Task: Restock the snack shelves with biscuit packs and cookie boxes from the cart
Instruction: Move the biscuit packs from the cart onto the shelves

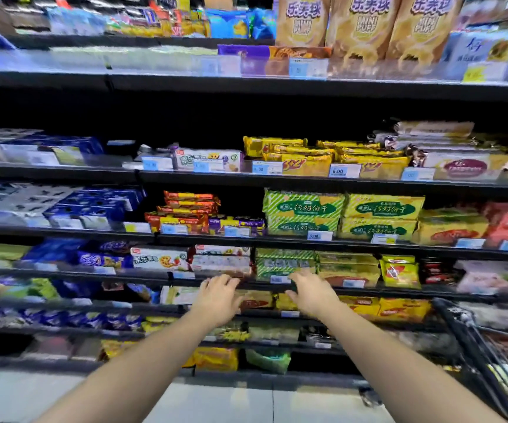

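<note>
Supermarket aisle: faced full snack shelves (204, 178) at 12 o'clock. Held left hand (219, 296) and right hand (311, 296) released, empty, at shelf lip below green biscuit packs (283, 264), 6 o'clock. Judged between placements; next called for fresh pack from cart (463, 328), 4 o'clock.

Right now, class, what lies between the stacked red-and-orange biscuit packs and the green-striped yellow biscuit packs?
In the head view: flat purple packs, between the red-and-orange biscuit packs and the green-striped yellow biscuit packs.
</note>
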The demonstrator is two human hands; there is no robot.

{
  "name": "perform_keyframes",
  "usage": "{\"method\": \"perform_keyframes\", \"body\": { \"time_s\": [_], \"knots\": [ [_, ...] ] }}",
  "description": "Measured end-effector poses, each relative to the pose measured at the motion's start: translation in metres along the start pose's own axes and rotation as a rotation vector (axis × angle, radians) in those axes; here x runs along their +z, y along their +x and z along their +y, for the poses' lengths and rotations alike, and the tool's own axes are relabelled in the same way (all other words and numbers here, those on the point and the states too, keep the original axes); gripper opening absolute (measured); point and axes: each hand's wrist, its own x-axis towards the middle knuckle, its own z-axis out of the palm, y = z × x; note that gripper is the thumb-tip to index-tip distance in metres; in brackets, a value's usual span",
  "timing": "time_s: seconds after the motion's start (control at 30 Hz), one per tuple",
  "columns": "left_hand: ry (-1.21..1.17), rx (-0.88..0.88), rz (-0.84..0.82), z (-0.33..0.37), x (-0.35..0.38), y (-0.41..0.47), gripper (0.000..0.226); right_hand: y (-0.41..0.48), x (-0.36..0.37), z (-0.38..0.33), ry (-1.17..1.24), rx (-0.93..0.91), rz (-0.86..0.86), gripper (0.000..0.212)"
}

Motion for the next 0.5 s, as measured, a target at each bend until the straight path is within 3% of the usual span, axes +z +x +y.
{"method": "perform_keyframes", "body": {
  "time_s": [0.2,0.5],
  "knots": [
    [-0.041,-0.144,-0.054,-0.128,0.023,-0.09,0.053,0.013,0.03,-0.141,-0.058,-0.104,-0.061,0.05],
    [-0.035,-0.569,-0.113,-0.407,0.022,-0.298,0.047,0.023,0.109,-0.491,-0.159,-0.505,-0.111,0.052]
  ]
}}
